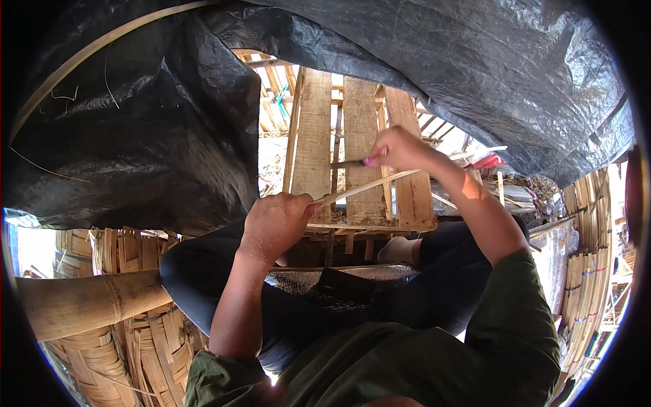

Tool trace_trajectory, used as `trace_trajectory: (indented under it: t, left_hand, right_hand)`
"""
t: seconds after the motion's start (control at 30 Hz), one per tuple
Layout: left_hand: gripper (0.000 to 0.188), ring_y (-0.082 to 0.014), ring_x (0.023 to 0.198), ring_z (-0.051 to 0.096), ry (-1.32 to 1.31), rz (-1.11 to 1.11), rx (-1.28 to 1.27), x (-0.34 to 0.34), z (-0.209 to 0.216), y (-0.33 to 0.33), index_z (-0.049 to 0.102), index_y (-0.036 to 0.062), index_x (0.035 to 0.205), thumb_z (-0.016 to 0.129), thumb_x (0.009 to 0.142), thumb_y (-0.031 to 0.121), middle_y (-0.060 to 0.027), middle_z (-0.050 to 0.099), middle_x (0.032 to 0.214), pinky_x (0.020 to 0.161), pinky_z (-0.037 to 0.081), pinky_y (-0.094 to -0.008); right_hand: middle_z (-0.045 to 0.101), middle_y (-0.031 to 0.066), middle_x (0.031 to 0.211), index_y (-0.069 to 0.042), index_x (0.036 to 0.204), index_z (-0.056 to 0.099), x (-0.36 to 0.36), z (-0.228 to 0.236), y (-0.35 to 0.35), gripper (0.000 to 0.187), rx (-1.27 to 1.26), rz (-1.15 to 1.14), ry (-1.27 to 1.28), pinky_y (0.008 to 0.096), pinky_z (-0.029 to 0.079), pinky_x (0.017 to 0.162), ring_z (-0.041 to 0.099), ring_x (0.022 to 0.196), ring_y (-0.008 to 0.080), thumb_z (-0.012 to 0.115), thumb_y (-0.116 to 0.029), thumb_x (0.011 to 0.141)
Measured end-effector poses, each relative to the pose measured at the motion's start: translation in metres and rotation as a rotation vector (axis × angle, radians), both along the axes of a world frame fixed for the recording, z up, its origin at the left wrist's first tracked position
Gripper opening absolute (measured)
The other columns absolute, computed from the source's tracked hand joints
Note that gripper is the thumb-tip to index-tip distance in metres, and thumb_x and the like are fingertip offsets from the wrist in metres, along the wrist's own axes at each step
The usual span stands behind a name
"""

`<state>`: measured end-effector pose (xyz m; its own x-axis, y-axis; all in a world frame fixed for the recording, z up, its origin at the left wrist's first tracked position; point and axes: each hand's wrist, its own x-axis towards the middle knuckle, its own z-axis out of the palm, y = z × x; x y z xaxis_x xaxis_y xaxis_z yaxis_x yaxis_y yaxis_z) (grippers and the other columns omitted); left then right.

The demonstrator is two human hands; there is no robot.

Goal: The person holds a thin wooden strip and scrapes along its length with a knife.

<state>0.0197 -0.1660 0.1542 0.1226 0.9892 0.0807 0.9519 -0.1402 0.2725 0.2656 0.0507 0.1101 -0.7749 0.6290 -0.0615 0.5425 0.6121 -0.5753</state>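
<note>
Head view | left hand (274, 220) grips bamboo strip (369, 184) | right hand (399, 149) holds knife (347, 163)

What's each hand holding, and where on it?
Left hand grips the near end of a bamboo strip. Right hand holds a knife by its handle.

Wooden pallet (359, 136) of pale slats is the main support, ahead of the knees. Left of the pallet: thick bamboo pole (88, 302) lying over coiled bamboo strips (102, 359). Right of the pallet: bundled bamboo slats (586, 271).
</note>
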Motion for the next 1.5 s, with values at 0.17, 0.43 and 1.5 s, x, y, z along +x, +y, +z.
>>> trace_trajectory:
  t: [0.17,0.43,1.5]
  left_hand:
    - [0.032,-0.0309,0.067,0.069,-0.010,-0.015,0.025,0.005,0.005,-0.008,0.067,0.0094,0.080,0.059,0.095,0.037,-0.0119,0.066,0.069,0.061,0.055,-0.0425]
    - [0.032,-0.0320,0.072,0.069,-0.019,-0.008,-0.042,0.003,0.010,-0.023,0.067,0.0090,0.081,0.058,0.096,0.035,-0.0131,0.067,0.072,0.067,0.055,-0.0433]
    - [0.031,-0.0333,0.077,0.069,-0.032,-0.007,-0.074,0.021,0.021,-0.045,0.067,0.0077,0.084,0.058,0.096,0.034,-0.0146,0.068,0.076,0.072,0.055,-0.0452]
  right_hand:
    - [0.072,0.0156,0.082,-0.004,0.084,0.075,0.030,-0.018,0.037,0.020,0.223,-0.105,-0.122,0.0360,0.055,0.071,0.070,0.078,0.0264,0.079,-0.023,0.081]
    - [0.070,0.0173,0.082,-0.006,0.080,0.072,0.027,-0.001,0.034,0.018,0.516,-0.433,-0.023,0.0446,0.055,0.068,0.071,0.077,0.0341,0.073,-0.024,0.084]
    - [0.071,0.0127,0.078,-0.004,0.088,0.076,0.093,-0.003,0.008,0.015,0.239,-0.268,0.094,0.0356,0.053,0.062,0.069,0.069,0.0250,0.076,-0.019,0.083]
